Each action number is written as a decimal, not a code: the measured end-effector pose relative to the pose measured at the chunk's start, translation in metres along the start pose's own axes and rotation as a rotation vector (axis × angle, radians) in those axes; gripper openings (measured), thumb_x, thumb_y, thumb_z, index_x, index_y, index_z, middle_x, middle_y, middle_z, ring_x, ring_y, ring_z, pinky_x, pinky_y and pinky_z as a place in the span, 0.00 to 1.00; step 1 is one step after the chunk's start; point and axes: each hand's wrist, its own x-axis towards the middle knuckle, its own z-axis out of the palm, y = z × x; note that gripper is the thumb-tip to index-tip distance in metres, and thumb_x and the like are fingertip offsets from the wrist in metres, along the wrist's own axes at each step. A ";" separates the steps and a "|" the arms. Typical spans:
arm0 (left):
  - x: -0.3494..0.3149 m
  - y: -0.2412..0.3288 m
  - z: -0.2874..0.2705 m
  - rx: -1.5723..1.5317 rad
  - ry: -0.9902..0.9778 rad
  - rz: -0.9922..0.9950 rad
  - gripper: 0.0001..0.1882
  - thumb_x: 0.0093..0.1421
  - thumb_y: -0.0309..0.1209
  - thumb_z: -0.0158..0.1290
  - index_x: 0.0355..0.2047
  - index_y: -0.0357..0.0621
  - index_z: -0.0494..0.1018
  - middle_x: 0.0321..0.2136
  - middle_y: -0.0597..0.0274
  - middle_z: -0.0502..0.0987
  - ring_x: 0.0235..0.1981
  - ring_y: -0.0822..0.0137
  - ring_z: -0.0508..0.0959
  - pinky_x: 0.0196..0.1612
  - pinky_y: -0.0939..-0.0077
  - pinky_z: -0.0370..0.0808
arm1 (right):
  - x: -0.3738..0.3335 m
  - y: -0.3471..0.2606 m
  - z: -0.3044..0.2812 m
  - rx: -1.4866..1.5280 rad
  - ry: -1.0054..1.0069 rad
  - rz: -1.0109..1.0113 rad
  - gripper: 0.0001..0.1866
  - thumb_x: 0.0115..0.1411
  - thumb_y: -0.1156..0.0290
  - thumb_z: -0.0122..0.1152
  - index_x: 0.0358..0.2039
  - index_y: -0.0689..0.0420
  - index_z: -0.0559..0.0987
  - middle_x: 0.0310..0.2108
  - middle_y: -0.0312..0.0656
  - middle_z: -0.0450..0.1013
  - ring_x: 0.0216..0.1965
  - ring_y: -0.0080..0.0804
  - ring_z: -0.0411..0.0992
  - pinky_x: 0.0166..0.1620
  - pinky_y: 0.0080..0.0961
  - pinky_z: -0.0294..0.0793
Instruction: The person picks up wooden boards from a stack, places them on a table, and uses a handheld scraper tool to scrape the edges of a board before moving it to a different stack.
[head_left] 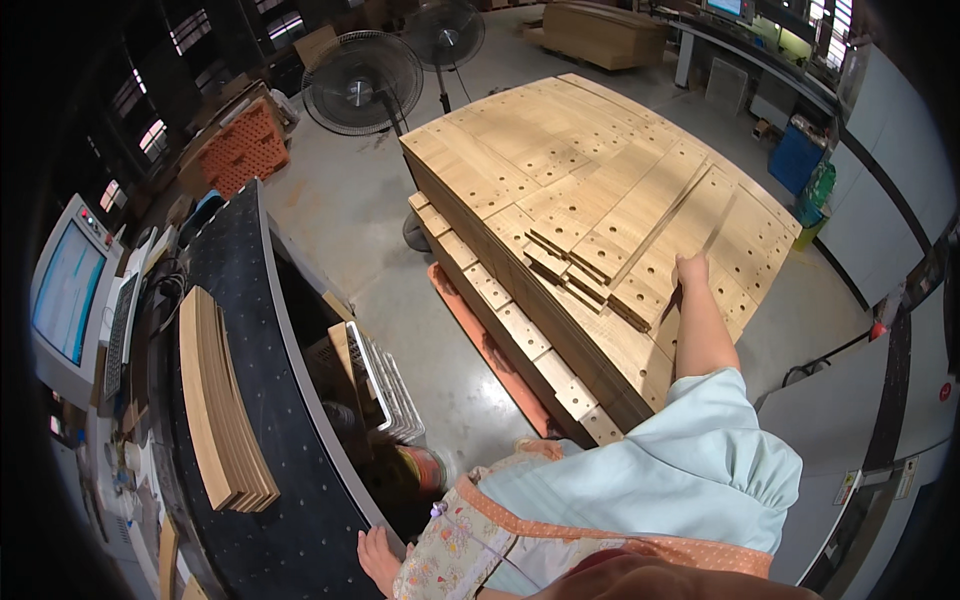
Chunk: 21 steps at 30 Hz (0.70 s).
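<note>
My right hand (691, 272) reaches out over a big stack of drilled wooden panels (560, 150). Its fingers are closed at the near end of a thin wooden strip (720, 220) lying over the top panels. Left of that hand, a longer strip (660, 222) slants across the stack. Several short dark-edged wooden pieces (590, 278) lie loosely grouped near the stack's left edge. My left hand (377, 562) rests at the near edge of a black dotted worktable (300, 420), its fingers apart and holding nothing. Several curved-looking wooden strips (222, 400) lie side by side on that table.
The stack stands on an orange pallet (490, 350). Between it and the worktable are a white crate (388, 385) and a round tin (422, 466). A monitor (68, 290) with a keyboard (121, 335) stands far left. Two fans (362, 85) stand behind; grey cabinets (850, 400) line the right.
</note>
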 end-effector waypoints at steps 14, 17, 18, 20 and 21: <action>0.007 0.105 -0.093 -0.455 0.125 -0.157 0.31 0.43 0.23 0.57 0.50 0.39 0.62 0.50 0.47 0.65 0.55 0.47 0.62 0.58 0.59 0.58 | -0.269 -0.212 0.061 0.553 -0.297 -1.113 0.20 0.49 0.72 0.60 0.44 0.61 0.71 0.43 0.52 0.69 0.47 0.53 0.64 0.52 0.40 0.63; -0.013 0.126 -0.123 -0.367 0.183 -0.160 0.28 0.44 0.24 0.58 0.48 0.39 0.64 0.49 0.49 0.66 0.55 0.47 0.62 0.57 0.58 0.60 | -0.425 -0.198 0.077 0.757 -0.504 -1.503 0.22 0.43 0.76 0.63 0.42 0.57 0.72 0.41 0.48 0.69 0.46 0.51 0.66 0.52 0.41 0.63; -0.024 0.122 -0.124 -0.343 0.166 -0.186 0.27 0.44 0.24 0.58 0.47 0.39 0.65 0.49 0.49 0.67 0.55 0.47 0.62 0.56 0.58 0.60 | -0.467 -0.197 0.066 0.741 -0.840 -1.612 0.25 0.45 0.73 0.64 0.46 0.56 0.71 0.47 0.47 0.67 0.53 0.46 0.63 0.56 0.43 0.60; -0.060 0.126 -0.130 -0.300 0.175 -0.273 0.23 0.46 0.26 0.57 0.45 0.39 0.68 0.48 0.50 0.67 0.55 0.47 0.62 0.55 0.57 0.62 | -0.534 -0.185 0.045 0.745 -1.019 -1.808 0.27 0.45 0.71 0.64 0.49 0.54 0.71 0.51 0.44 0.65 0.58 0.42 0.59 0.59 0.46 0.55; -0.077 0.131 -0.136 -0.314 0.180 -0.368 0.22 0.48 0.27 0.57 0.45 0.39 0.68 0.49 0.50 0.67 0.56 0.47 0.62 0.55 0.58 0.62 | -0.560 -0.181 0.037 0.769 -1.100 -1.899 0.27 0.46 0.70 0.64 0.49 0.54 0.71 0.51 0.43 0.65 0.59 0.42 0.58 0.59 0.47 0.54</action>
